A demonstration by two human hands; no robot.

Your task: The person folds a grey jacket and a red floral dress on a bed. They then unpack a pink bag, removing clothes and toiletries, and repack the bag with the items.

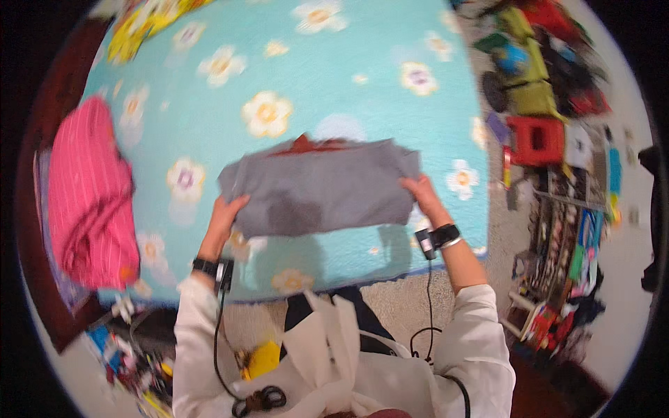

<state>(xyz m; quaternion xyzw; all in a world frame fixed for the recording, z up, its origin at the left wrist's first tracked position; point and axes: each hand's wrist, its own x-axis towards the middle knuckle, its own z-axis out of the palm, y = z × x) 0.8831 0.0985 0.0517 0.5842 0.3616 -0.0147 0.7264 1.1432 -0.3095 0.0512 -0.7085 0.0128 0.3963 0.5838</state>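
Note:
A grey garment, folded into a wide band, spans the space between my two hands above the bed. Reddish-brown fabric shows along its far edge. My left hand grips its left end, thumb on top and the other fingers hidden beneath. At the opposite end my right hand holds the cloth in the same way. Under it lies a turquoise blanket printed with white flowers, with the garment's shadow falling on its near part.
A bundled pink striped cloth lies at the bed's left side. Yellow patterned fabric is at the far left corner. To the right stand a red plastic stool-like item and a crowded rack. Black cables run from both wrist devices.

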